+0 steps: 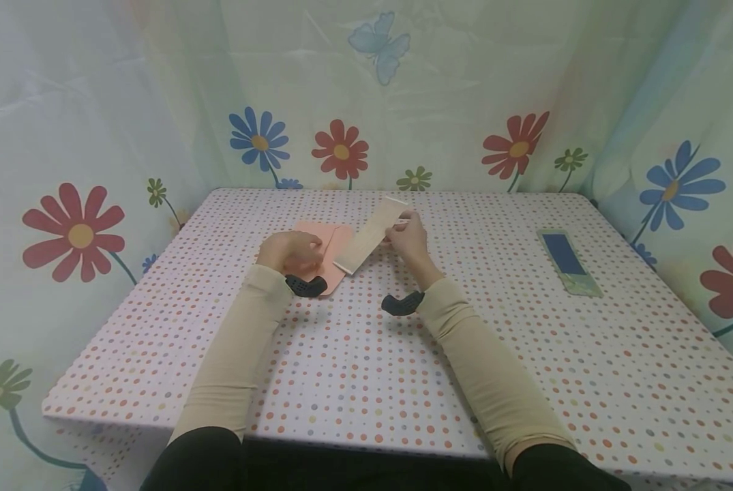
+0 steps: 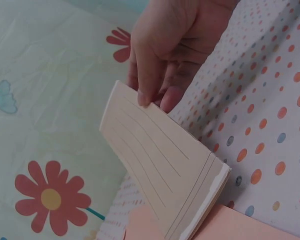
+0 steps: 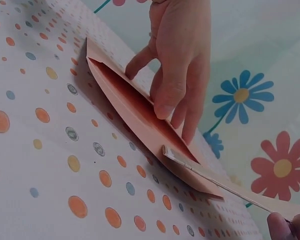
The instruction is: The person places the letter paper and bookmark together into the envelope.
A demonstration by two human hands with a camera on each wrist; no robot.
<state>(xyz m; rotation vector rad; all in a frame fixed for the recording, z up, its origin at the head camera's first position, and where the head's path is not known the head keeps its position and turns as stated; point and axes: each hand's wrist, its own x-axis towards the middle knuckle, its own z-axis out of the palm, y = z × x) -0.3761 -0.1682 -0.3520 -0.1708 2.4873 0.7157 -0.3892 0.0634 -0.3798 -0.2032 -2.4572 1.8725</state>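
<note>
Pale, wrinkled sheeting (image 1: 280,68), printed with red, blue and green flowers, backs a worktop (image 1: 341,354) dressed in white cloth with coloured dots. From my remote station I see a flat, cream, rectangular card (image 1: 369,239) slanting downward from the right hand (image 1: 409,240), which pinches it near its upper end between thumb and bent fingers. Its lower end overlaps a flat, salmon-pink, paper-like envelope (image 1: 334,245) beside the mouth; whether the two touch, I cannot tell. The left hand (image 1: 292,251) holds one lip of this envelope, its bent fingers spread along the edge, one fingertip over the gaping opening. On the card I note fine lengthwise lines, paired crosswise lines near the lower end and a whitish margin; edge-on, it appears thin. The envelope is smooth outside, darker within. Well apart, at right, lies a flat, green-and-blue rectangular packet (image 1: 565,256).
</note>
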